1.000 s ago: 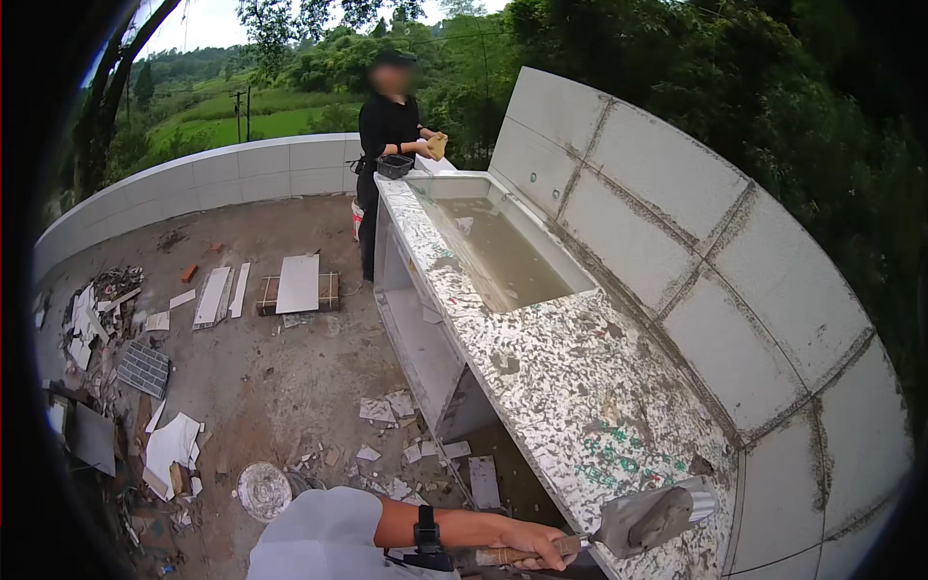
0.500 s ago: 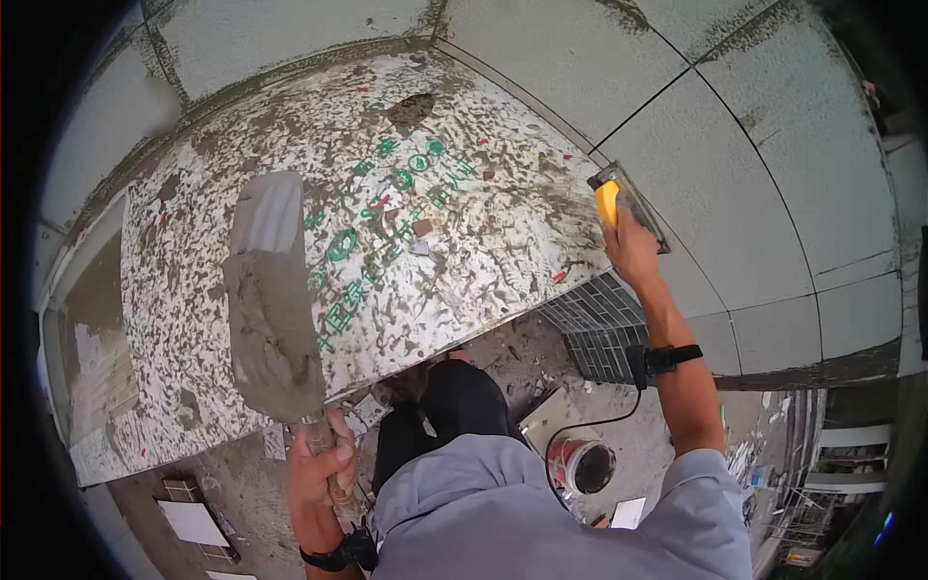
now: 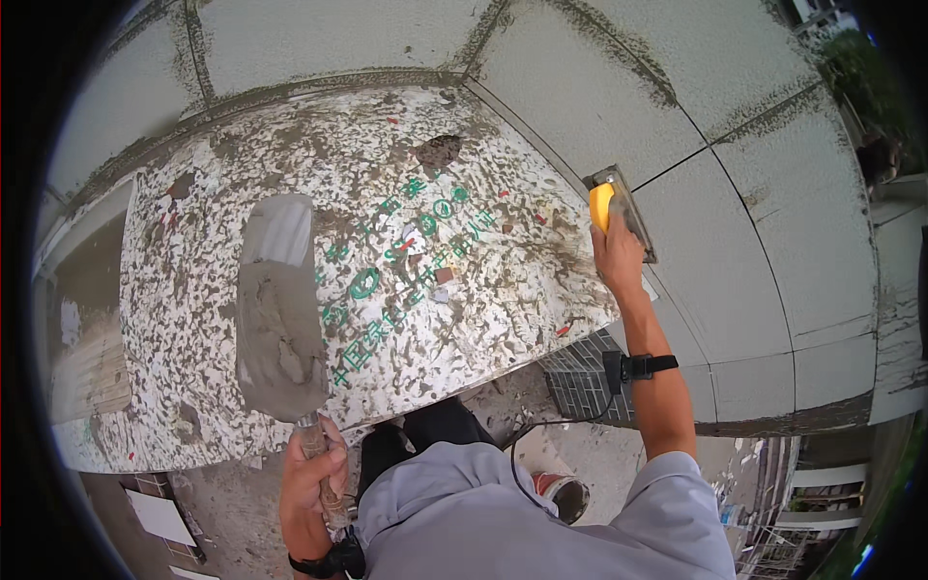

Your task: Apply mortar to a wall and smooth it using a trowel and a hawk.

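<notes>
My left hand [image 3: 313, 464] is closed around the worn handle of a metal trowel [image 3: 271, 285], whose long blade, coated in wet grey mortar, lies over the speckled worktop. My right hand [image 3: 619, 253] grips the yellow handle of a rectangular float [image 3: 601, 205], held against the tiled wall [image 3: 739, 208] at the worktop's right end. The worktop [image 3: 387, 338] is covered with a mortar-spattered white sheet with green print, small bits and a dark patch.
A sunken basin [image 3: 82, 324] is at the worktop's left. Dark grouted joints cross the rear and right walls. Below are a grey brick-patterned face [image 3: 580, 382], a red-and-white bucket [image 3: 565, 498], a white board [image 3: 153, 517] and rubble on the ground.
The view swung down from the terrace and co-worker, who is out of sight now. Since the middle frame, the float has shifted slightly up and left along the wall; both grips are unchanged.
</notes>
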Available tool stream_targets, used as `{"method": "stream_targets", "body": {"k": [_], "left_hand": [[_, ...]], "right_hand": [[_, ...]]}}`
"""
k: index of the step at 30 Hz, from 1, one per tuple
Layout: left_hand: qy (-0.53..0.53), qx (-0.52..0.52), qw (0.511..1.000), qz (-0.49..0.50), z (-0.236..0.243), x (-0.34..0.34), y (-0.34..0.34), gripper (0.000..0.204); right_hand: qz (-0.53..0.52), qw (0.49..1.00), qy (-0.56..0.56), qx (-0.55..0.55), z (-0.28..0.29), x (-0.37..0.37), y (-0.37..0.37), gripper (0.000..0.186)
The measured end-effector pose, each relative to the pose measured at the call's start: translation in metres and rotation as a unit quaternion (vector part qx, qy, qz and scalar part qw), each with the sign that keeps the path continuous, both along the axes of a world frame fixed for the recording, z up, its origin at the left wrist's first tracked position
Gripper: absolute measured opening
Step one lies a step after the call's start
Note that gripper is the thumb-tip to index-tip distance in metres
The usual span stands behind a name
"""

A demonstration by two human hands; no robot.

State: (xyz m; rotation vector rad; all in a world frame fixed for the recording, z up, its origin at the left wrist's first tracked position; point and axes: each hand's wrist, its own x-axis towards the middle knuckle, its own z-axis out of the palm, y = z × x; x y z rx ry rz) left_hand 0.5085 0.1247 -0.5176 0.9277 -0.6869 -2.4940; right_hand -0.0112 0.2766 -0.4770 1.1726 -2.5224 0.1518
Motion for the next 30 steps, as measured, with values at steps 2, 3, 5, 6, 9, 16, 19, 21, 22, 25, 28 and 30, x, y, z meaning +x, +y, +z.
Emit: {"method": "stream_targets", "body": {"k": [2,3,5,6,9,16,19,21,22,25,28,30], "left_hand": [[-0.009,-0.036,0.999,-0.035,-0.003,0.001,-0.009,0.028],[0.002,-0.053,0.997,-0.047,-0.004,-0.001,-0.012,0.023],[0.028,-0.052,0.995,-0.084,0.0,-0.009,-0.018,0.021],[0.046,-0.053,0.99,-0.12,-0.005,-0.014,-0.02,0.018],[0.086,-0.073,0.978,-0.178,-0.003,-0.03,-0.022,0.02],[0.119,-0.062,0.972,-0.194,-0.006,-0.05,-0.018,0.022],[0.11,-0.08,0.971,-0.196,-0.003,-0.055,-0.021,0.022],[0.106,-0.093,0.969,-0.201,-0.003,-0.055,-0.02,0.023],[0.102,-0.101,0.97,-0.197,-0.003,-0.056,-0.019,0.023],[0.096,-0.122,0.968,-0.2,-0.008,-0.059,-0.023,0.023],[0.093,-0.157,0.96,-0.214,-0.009,-0.061,-0.024,0.023],[0.099,-0.183,0.953,-0.219,-0.004,-0.063,-0.024,0.023]], "right_hand": [[0.012,0.998,-0.056,-0.028,0.014,0.025,-0.002,0.029],[0.018,0.991,-0.117,-0.064,0.02,0.046,-0.008,0.03],[0.06,0.971,-0.216,-0.082,0.042,0.091,-0.015,0.031],[0.098,0.963,-0.235,-0.09,0.057,0.116,-0.021,0.031],[0.194,0.91,-0.344,-0.121,0.095,0.187,-0.034,0.031],[0.326,0.863,-0.383,-0.047,0.142,0.213,-0.078,0.037],[0.328,0.877,-0.351,0.003,0.162,0.215,-0.088,0.037],[0.353,0.891,-0.279,0.049,0.177,0.217,-0.095,0.038],[0.353,0.893,-0.274,0.052,0.183,0.219,-0.098,0.038],[0.341,0.892,-0.277,0.109,0.189,0.221,-0.108,0.038],[0.339,0.888,-0.259,0.172,0.191,0.223,-0.112,0.038],[0.336,0.892,-0.238,0.187,0.193,0.221,-0.113,0.039]]}}
